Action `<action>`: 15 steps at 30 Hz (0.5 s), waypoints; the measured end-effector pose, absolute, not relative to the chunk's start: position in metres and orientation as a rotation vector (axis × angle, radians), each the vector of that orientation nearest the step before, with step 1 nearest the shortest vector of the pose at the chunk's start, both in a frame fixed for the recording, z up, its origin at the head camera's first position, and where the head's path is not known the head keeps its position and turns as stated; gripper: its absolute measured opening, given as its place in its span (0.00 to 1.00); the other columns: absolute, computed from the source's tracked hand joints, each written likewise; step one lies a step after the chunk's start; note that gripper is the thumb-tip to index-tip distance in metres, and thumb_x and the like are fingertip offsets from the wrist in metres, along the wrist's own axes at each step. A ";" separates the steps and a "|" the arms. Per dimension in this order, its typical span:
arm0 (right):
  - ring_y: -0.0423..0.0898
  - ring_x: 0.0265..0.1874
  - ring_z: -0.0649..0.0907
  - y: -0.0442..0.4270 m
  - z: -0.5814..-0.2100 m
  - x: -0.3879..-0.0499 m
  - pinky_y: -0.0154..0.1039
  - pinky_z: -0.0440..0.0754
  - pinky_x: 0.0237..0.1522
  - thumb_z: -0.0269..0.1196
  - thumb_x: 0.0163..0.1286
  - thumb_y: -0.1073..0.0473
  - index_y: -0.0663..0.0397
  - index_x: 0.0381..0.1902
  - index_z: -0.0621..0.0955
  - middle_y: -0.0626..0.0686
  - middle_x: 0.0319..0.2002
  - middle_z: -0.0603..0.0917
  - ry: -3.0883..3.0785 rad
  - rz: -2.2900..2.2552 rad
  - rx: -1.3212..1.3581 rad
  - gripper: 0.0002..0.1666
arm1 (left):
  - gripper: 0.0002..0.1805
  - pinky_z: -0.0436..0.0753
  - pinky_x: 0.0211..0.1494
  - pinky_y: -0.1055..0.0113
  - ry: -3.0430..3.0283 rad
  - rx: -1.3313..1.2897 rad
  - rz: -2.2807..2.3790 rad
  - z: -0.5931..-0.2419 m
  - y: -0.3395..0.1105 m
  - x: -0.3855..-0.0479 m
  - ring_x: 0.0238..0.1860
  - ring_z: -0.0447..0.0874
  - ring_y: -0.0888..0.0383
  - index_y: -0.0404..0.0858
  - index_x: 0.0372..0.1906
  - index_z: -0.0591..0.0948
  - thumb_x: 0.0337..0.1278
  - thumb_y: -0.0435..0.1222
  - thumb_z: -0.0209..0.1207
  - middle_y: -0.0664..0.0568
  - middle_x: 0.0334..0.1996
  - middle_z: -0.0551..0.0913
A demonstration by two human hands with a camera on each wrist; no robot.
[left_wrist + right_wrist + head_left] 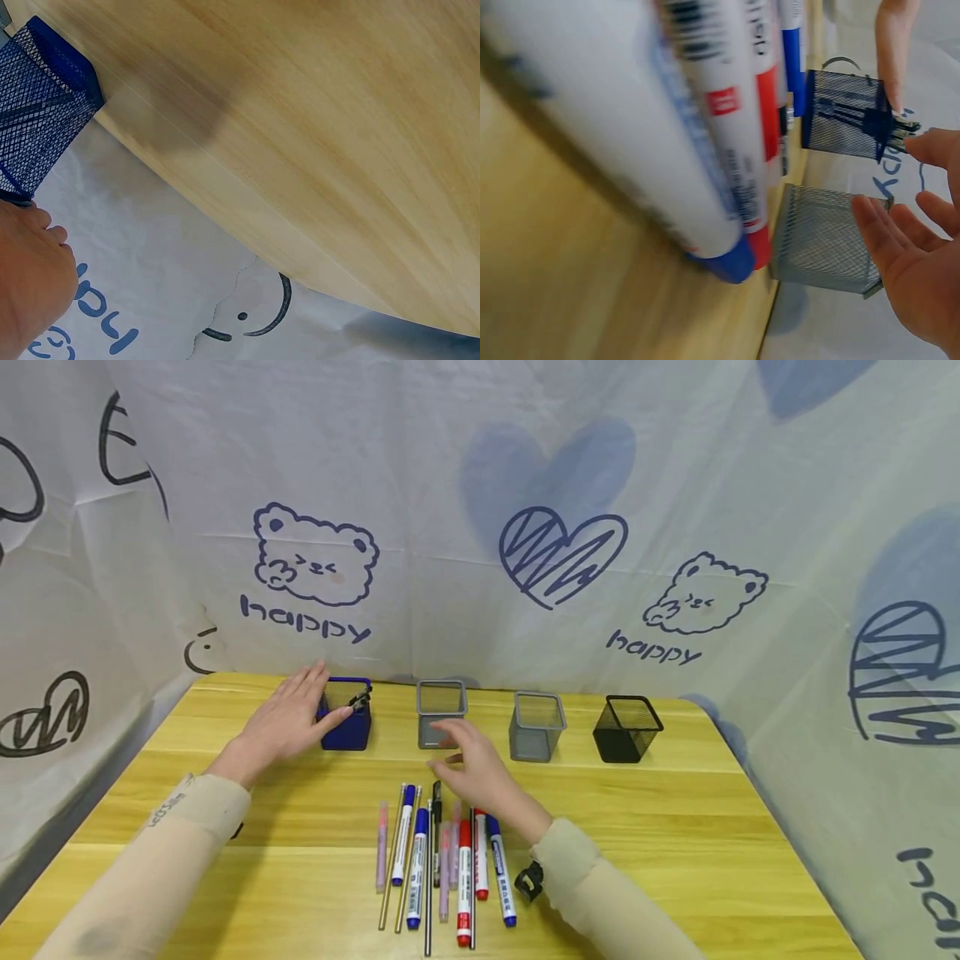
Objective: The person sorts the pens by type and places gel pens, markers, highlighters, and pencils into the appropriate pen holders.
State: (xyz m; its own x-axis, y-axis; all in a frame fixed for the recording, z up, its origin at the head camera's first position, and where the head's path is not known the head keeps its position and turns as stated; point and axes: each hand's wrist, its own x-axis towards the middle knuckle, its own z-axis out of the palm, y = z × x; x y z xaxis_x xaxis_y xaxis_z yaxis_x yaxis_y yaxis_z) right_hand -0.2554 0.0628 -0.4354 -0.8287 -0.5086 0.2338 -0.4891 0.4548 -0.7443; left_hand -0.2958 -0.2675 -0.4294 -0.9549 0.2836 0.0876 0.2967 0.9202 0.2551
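My left hand point(292, 714) rests against the left side of a blue mesh pen holder point(347, 727), fingers extended back along it and thumb across its front near the rim. A few black pens point(361, 697) stand in that holder, their tops leaning right. In the left wrist view, the hand point(34, 277) touches the rim of the mesh holder point(45, 97). My right hand point(483, 772) hovers in front of a grey mesh holder point(441, 735), thumb and fingers apart with nothing between them. In the right wrist view, its fingers point(881, 229) overlap the grey holder point(821, 240).
Blue-capped markers point(417, 868), red-capped markers point(464, 885), pink-purple pens point(382, 847), a black pen point(437, 827) and thin metallic sticks lie on the wooden table point(675, 860). Another grey holder point(536, 739) and a black holder point(626, 739) stand farther right. A printed cloth point(450, 568) hangs behind.
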 end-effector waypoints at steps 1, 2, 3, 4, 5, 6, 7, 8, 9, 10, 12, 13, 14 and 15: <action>0.58 0.59 0.82 0.064 -0.437 -0.255 0.39 0.86 0.56 0.69 0.71 0.64 0.61 0.74 0.70 0.58 0.71 0.72 2.660 -1.318 -0.902 0.36 | 0.53 0.41 0.83 0.40 -3.031 -0.458 -0.414 -0.430 -0.267 -0.296 0.82 0.39 0.33 0.27 0.82 0.44 0.78 0.66 0.38 0.33 0.83 0.40; 0.57 0.60 0.82 0.064 -0.439 -0.254 0.40 0.86 0.56 0.69 0.71 0.63 0.60 0.75 0.70 0.58 0.71 0.72 2.657 -1.288 -0.893 0.37 | 0.53 0.41 0.83 0.40 -3.031 -0.458 -0.413 -0.430 -0.267 -0.296 0.82 0.39 0.33 0.27 0.82 0.45 0.78 0.66 0.38 0.33 0.83 0.40; 0.56 0.60 0.81 0.065 -0.441 -0.254 0.40 0.86 0.57 0.69 0.71 0.63 0.60 0.75 0.69 0.57 0.72 0.72 2.654 -1.259 -0.883 0.38 | 0.53 0.41 0.83 0.40 -3.030 -0.458 -0.414 -0.430 -0.267 -0.296 0.82 0.39 0.32 0.26 0.82 0.45 0.78 0.66 0.38 0.33 0.83 0.40; 0.55 0.61 0.81 0.065 -0.443 -0.253 0.41 0.85 0.58 0.70 0.71 0.62 0.59 0.76 0.69 0.57 0.72 0.71 2.658 -1.224 -0.875 0.39 | 0.53 0.41 0.83 0.40 -3.030 -0.458 -0.415 -0.430 -0.267 -0.296 0.82 0.39 0.32 0.26 0.82 0.45 0.78 0.66 0.38 0.33 0.83 0.40; 0.54 0.61 0.81 0.066 -0.445 -0.253 0.43 0.85 0.59 0.70 0.71 0.61 0.58 0.76 0.69 0.57 0.72 0.71 2.660 -1.194 -0.869 0.39 | 0.53 0.41 0.83 0.39 -3.030 -0.458 -0.417 -0.430 -0.267 -0.296 0.82 0.39 0.32 0.26 0.82 0.45 0.78 0.66 0.38 0.33 0.83 0.40; 0.54 0.61 0.80 0.066 -0.446 -0.252 0.44 0.85 0.60 0.70 0.71 0.60 0.57 0.76 0.69 0.56 0.72 0.71 2.662 -1.164 -0.861 0.39 | 0.53 0.42 0.83 0.39 -3.029 -0.459 -0.417 -0.430 -0.267 -0.296 0.82 0.39 0.32 0.26 0.82 0.45 0.78 0.66 0.38 0.33 0.83 0.40; 0.53 0.62 0.80 0.067 -0.447 -0.252 0.45 0.84 0.60 0.70 0.71 0.59 0.56 0.76 0.69 0.56 0.72 0.71 2.666 -1.134 -0.855 0.40 | 0.53 0.42 0.83 0.39 -3.029 -0.460 -0.420 -0.430 -0.267 -0.295 0.82 0.39 0.32 0.26 0.82 0.45 0.78 0.66 0.38 0.33 0.83 0.40; 0.52 0.62 0.80 0.068 -0.448 -0.251 0.46 0.84 0.61 0.71 0.71 0.58 0.54 0.77 0.69 0.55 0.73 0.70 2.669 -1.106 -0.850 0.40 | 0.53 0.42 0.83 0.39 -3.029 -0.461 -0.421 -0.430 -0.267 -0.295 0.82 0.39 0.32 0.26 0.82 0.45 0.78 0.66 0.38 0.33 0.83 0.40; 0.52 0.62 0.80 0.068 -0.449 -0.250 0.47 0.84 0.61 0.71 0.71 0.58 0.53 0.77 0.69 0.55 0.73 0.70 2.671 -1.082 -0.845 0.40 | 0.53 0.42 0.83 0.39 -3.029 -0.460 -0.423 -0.430 -0.267 -0.295 0.82 0.39 0.32 0.26 0.82 0.45 0.78 0.66 0.38 0.33 0.83 0.40; 0.52 0.62 0.79 0.068 -0.450 -0.250 0.47 0.83 0.61 0.71 0.70 0.57 0.53 0.77 0.69 0.55 0.72 0.71 2.675 -1.057 -0.849 0.41 | 0.53 0.42 0.83 0.39 -3.030 -0.460 -0.424 -0.430 -0.267 -0.295 0.82 0.39 0.32 0.26 0.82 0.45 0.78 0.66 0.38 0.33 0.83 0.40; 0.53 0.63 0.79 0.069 -0.450 -0.249 0.47 0.83 0.61 0.71 0.70 0.57 0.53 0.77 0.69 0.56 0.72 0.71 2.675 -1.021 -0.846 0.41 | 0.52 0.42 0.83 0.39 -3.028 -0.459 -0.422 -0.431 -0.267 -0.295 0.82 0.38 0.33 0.26 0.82 0.45 0.78 0.66 0.38 0.32 0.83 0.40; 0.54 0.63 0.79 0.070 -0.451 -0.249 0.48 0.83 0.62 0.72 0.70 0.56 0.54 0.77 0.69 0.56 0.71 0.72 2.676 -1.002 -0.845 0.41 | 0.52 0.42 0.83 0.39 -3.028 -0.459 -0.422 -0.431 -0.267 -0.296 0.82 0.38 0.33 0.26 0.82 0.45 0.78 0.66 0.38 0.32 0.83 0.40; 0.55 0.63 0.79 0.070 -0.451 -0.249 0.49 0.83 0.62 0.72 0.70 0.56 0.54 0.77 0.69 0.57 0.70 0.72 2.676 -0.985 -0.844 0.42 | 0.53 0.41 0.83 0.39 -3.027 -0.459 -0.422 -0.431 -0.267 -0.296 0.82 0.38 0.33 0.26 0.82 0.45 0.78 0.66 0.38 0.32 0.83 0.41; 0.55 0.63 0.79 0.071 -0.452 -0.249 0.49 0.82 0.62 0.72 0.69 0.55 0.55 0.76 0.70 0.57 0.70 0.73 2.678 -0.968 -0.845 0.42 | 0.53 0.41 0.83 0.39 -3.027 -0.459 -0.421 -0.431 -0.267 -0.296 0.82 0.38 0.33 0.26 0.82 0.45 0.78 0.66 0.38 0.32 0.83 0.41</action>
